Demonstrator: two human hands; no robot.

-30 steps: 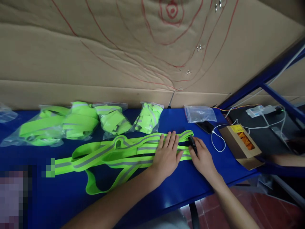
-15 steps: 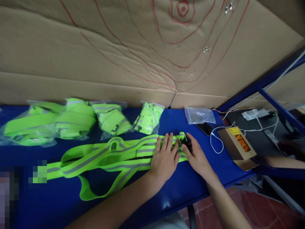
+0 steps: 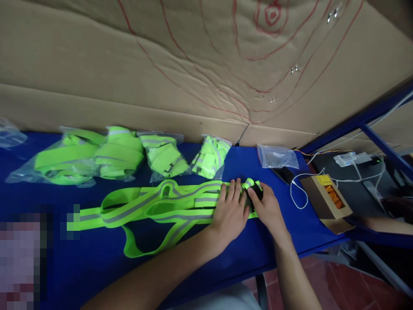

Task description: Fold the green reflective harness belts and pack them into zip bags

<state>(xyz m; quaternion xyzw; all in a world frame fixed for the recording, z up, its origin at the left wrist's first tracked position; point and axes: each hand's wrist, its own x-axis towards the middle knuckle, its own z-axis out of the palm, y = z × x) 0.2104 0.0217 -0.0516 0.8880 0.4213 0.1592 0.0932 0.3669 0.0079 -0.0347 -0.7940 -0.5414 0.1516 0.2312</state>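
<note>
A neon-yellow reflective vest of elastic straps (image 3: 135,215) with grey stripes lies loosely looped across the blue table. My left hand (image 3: 230,213) rests flat on its right part, fingers stretched out, pressing the straps down. Just to the right, my right hand (image 3: 270,209) has thumb and fingers closed on a black piece (image 3: 253,198) at the straps' right end; whether it is a buckle or a fastener patch I cannot tell. Short yellow strap ends curl up above that piece. Part of the straps is hidden under both hands.
Along the cardboard wall (image 3: 193,77) stand several clear bags (image 3: 211,157) of yellow straps. A flat clear zip bag (image 3: 278,157), a phone (image 3: 284,174), a white cable (image 3: 298,204) and a cardboard box (image 3: 322,198) with orange contents lie right. Another person's arm (image 3: 387,224) shows at far right.
My right hand has turned over the black piece, and more of it shows between thumb and fingers. My left hand stays flat on the straps. The whole view has shifted somewhat.
</note>
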